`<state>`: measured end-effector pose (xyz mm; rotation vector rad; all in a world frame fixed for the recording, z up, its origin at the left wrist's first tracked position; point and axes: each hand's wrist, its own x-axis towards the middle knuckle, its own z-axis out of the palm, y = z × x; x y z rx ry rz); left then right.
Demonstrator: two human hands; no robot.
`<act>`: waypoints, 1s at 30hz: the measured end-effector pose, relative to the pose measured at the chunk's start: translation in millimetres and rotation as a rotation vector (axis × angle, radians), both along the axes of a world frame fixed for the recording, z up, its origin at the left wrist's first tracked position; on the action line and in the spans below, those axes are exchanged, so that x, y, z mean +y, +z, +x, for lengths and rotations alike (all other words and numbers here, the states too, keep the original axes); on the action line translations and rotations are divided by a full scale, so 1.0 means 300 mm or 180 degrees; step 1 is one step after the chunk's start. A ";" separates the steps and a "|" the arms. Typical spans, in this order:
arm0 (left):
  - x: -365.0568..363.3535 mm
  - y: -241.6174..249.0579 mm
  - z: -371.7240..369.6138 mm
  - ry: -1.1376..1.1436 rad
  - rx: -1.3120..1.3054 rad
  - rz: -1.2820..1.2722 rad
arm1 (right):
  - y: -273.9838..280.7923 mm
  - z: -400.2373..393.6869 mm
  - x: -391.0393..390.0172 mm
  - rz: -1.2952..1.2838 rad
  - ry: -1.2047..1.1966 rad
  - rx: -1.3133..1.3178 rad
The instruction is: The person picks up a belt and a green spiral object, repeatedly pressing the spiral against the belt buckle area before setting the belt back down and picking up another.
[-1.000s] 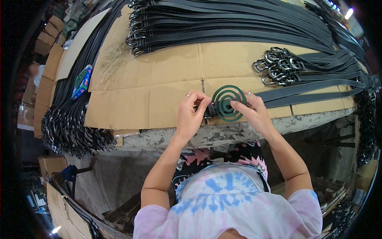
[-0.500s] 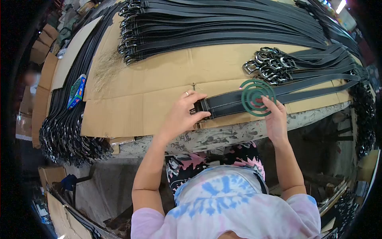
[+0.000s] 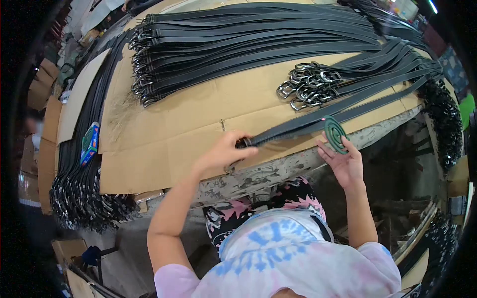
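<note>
My left hand is closed around the buckle end of a black leather belt with pale stitching, near the front edge of the cardboard. The buckle is mostly hidden by my fingers. A green mosquito coil is pinched in my right hand, tilted up on edge just past the front side of the belt. A small reddish spot shows at the coil's outer end. Behind them lies a bunch of belts with shiny metal buckles.
A wide row of black belts lies across the back of the cardboard sheet. At the left, more belts hang over the edge, with a blue box on them. Further belt ends hang at the right.
The coil has moved slightly right and down and turned from flat-on to edgewise. My left hand has shifted left and gripped the belt end, which is now narrowed and tilted.
</note>
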<state>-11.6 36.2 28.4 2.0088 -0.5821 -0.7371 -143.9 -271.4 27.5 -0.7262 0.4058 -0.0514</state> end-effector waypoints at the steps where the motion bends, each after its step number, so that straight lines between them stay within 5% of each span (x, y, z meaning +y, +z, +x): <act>1: 0.008 0.018 0.021 0.0027 -0.0016 0.0030 | 0.004 -0.007 -0.001 0.0036 0.0079 -0.0114; 4: 0.020 0.084 0.088 -0.0001 0.2329 -0.0427 | 0.008 -0.016 0.004 0.0555 0.0263 -0.0446; 8: 0.001 0.140 0.071 -0.0055 0.2233 -0.0260 | 0.006 0.023 0.031 0.0728 0.0577 -0.0384; 10: -0.013 0.146 0.038 -0.0267 0.1490 0.0245 | -0.004 0.066 0.056 0.0867 0.0520 -0.0191; 12: -0.005 0.105 -0.037 -0.0687 -0.1938 0.0424 | -0.063 0.139 0.054 0.0961 0.0435 -0.0341; 15: -0.003 0.171 -0.155 -0.0396 -0.2194 0.0527 | 0.005 0.223 0.069 0.0616 -0.0550 -0.0564; 19: 0.147 0.258 -0.182 -0.0405 -0.2866 0.0873 | 0.024 0.312 -0.132 0.0844 -0.0833 -0.0816; 20: 0.215 0.290 -0.182 -0.0190 -0.2933 0.1035 | 0.058 0.328 -0.190 0.0322 -0.1097 -0.0969; 22: 0.331 0.327 -0.159 -0.0414 -0.2842 0.1019 | 0.008 0.379 -0.462 0.0207 -0.1022 -0.1255; 24: 0.477 0.319 -0.114 -0.0192 -0.2664 0.0746 | 0.009 0.364 -0.718 -0.0842 -0.1246 -0.1526; 26: 0.604 0.354 -0.074 0.0023 -0.2094 0.0847 | 0.032 0.356 -0.978 -0.0367 -0.1010 -0.1683; 30: 0.758 0.436 0.050 0.0193 -0.2637 0.1583 | 0.104 0.340 -1.229 -0.0888 -0.1946 -0.1314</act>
